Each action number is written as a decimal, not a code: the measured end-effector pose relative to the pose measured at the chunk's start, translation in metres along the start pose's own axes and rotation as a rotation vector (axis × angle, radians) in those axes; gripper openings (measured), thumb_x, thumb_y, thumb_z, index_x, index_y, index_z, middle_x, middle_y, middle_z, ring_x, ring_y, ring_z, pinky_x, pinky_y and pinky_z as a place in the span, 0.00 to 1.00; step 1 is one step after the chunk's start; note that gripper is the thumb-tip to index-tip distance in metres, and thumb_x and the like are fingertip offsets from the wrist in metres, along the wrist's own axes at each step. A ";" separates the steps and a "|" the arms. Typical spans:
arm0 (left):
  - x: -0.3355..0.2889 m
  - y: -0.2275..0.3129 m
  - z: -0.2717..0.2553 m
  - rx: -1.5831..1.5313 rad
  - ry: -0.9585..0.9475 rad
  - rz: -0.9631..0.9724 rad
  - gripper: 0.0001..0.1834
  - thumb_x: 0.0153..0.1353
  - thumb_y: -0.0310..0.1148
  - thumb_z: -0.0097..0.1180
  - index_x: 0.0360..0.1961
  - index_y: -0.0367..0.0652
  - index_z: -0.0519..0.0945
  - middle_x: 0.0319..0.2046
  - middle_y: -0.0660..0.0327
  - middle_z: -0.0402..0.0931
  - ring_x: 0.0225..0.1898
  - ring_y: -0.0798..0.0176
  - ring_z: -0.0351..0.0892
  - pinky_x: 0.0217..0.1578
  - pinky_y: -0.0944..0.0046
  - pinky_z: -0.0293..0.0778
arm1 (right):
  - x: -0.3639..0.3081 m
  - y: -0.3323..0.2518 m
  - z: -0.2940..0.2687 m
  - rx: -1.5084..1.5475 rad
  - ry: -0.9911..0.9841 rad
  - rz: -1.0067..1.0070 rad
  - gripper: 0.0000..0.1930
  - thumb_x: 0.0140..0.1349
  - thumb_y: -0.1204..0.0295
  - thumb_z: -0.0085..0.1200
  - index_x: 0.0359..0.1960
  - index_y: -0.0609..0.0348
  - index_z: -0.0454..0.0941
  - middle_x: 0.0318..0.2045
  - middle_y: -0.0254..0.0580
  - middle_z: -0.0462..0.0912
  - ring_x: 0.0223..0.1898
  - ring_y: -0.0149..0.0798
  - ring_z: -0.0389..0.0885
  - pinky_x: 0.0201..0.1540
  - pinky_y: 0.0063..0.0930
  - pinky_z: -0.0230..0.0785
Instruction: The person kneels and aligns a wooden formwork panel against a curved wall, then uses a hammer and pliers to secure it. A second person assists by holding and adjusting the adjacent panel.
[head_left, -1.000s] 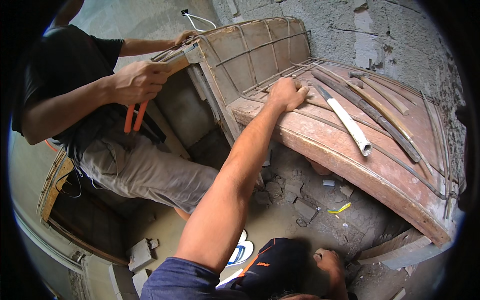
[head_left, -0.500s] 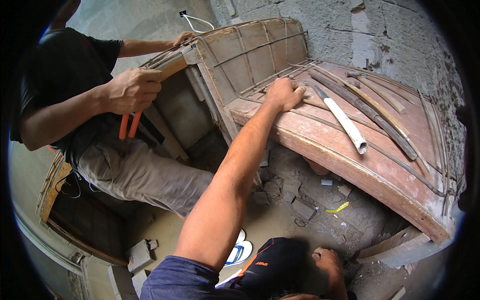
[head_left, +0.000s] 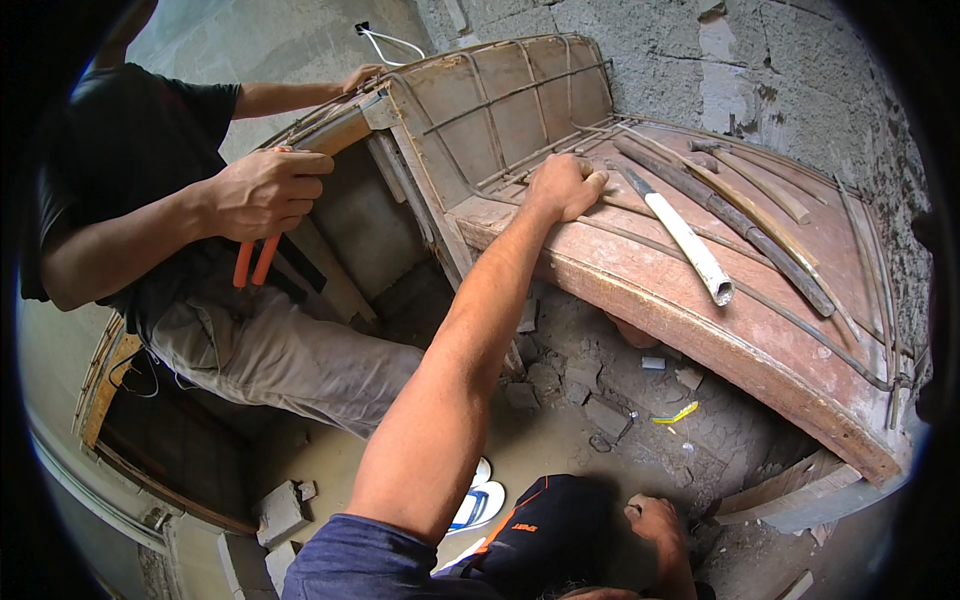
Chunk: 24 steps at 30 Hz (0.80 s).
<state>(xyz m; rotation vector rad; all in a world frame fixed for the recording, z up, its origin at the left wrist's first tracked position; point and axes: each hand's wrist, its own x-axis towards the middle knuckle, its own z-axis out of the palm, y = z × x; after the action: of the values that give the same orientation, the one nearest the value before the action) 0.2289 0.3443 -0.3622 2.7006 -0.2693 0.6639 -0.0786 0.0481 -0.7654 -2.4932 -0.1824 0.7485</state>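
Observation:
My left arm reaches forward to the pinkish wooden form [head_left: 640, 265]. On its top board, among thin steel rods [head_left: 800, 325], my left hand [head_left: 567, 187] is closed with its fingers curled under. What lies in that grip is hidden. Beside it rest a white pipe [head_left: 690, 250] with a dark end, a thick dark bar [head_left: 735, 225], a long wooden stick [head_left: 765, 225] and a hammer [head_left: 760, 180] with a wooden handle. Low down near my dark-clothed leg [head_left: 550, 520], my right hand [head_left: 652, 517] has its fingers curled in. Anything inside them cannot be made out.
At the left a co-worker's hand [head_left: 262, 195] holds a tool with two orange handles [head_left: 256, 262]; their other hand [head_left: 360, 78] touches the form's raised side [head_left: 480, 105]. Broken rubble [head_left: 603, 418] and a yellow strip [head_left: 676, 413] lie below. A rough wall [head_left: 680, 75] stands behind.
The co-worker's hand with the orange-handled tool has shifted slightly to the right and down. My two hands keep nearly the same places and grips.

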 end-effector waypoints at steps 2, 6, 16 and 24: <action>0.000 0.000 0.000 -0.008 -0.003 0.004 0.25 0.70 0.53 0.61 0.47 0.42 0.94 0.43 0.42 0.91 0.49 0.41 0.91 0.55 0.47 0.82 | 0.000 0.000 0.001 0.003 -0.014 0.007 0.18 0.74 0.57 0.59 0.58 0.48 0.87 0.58 0.53 0.88 0.65 0.62 0.80 0.71 0.51 0.68; 0.000 -0.001 0.001 -0.023 0.014 0.010 0.25 0.70 0.53 0.61 0.47 0.40 0.93 0.42 0.41 0.90 0.49 0.40 0.90 0.55 0.47 0.82 | 0.002 0.002 0.002 0.002 -0.018 0.016 0.17 0.74 0.57 0.59 0.58 0.49 0.87 0.58 0.52 0.88 0.65 0.62 0.80 0.71 0.51 0.68; 0.003 0.000 0.000 0.007 -0.032 -0.009 0.23 0.70 0.53 0.60 0.46 0.45 0.94 0.45 0.43 0.90 0.52 0.38 0.88 0.57 0.43 0.81 | 0.007 0.008 0.011 0.002 0.032 -0.012 0.18 0.71 0.55 0.61 0.56 0.45 0.89 0.54 0.51 0.90 0.62 0.61 0.83 0.68 0.50 0.72; 0.004 -0.005 0.005 -0.032 0.034 0.048 0.24 0.69 0.52 0.61 0.39 0.39 0.93 0.36 0.40 0.89 0.43 0.38 0.90 0.49 0.46 0.81 | 0.008 0.009 0.011 0.018 0.027 -0.020 0.18 0.71 0.55 0.61 0.54 0.49 0.89 0.53 0.53 0.90 0.60 0.62 0.84 0.68 0.51 0.72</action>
<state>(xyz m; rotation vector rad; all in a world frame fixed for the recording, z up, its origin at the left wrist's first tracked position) 0.2354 0.3466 -0.3656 2.6570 -0.3344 0.7121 -0.0783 0.0479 -0.7818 -2.4798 -0.1901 0.7049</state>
